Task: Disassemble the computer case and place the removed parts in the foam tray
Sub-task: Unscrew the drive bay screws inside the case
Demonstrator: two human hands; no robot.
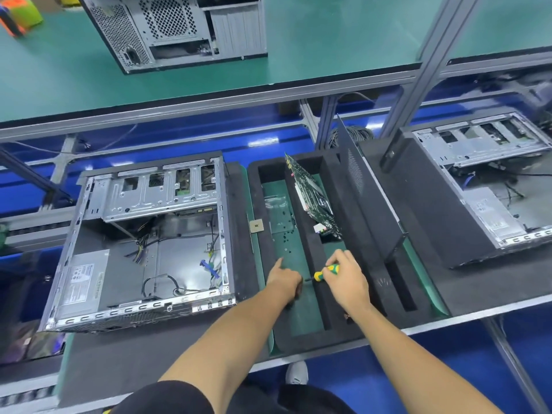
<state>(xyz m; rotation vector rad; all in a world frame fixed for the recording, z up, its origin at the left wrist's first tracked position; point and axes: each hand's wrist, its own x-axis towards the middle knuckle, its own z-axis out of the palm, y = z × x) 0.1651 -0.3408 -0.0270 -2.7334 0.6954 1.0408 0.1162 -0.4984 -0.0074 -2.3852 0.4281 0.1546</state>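
An opened grey computer case [143, 243] lies on its side at the left, its cables and power supply exposed. To its right sits a black foam tray [310, 258] with long slots. A green circuit board [313, 198] leans in the middle slot and a black side panel [367, 192] stands in a slot further right. Several small screws [285, 234] lie in the left slot. My right hand [346, 276] grips a yellow-green screwdriver [324, 272] over the tray. My left hand [283, 279] hovers at the screwdriver's tip, fingers curled, index finger extended; whether it pinches anything is hidden.
A small square chip [256, 226] rests on the tray's left rim. A second opened case [490, 180] lies at the right. Another case [179, 28] stands on the green upper shelf. An aluminium post [418, 85] rises behind the tray.
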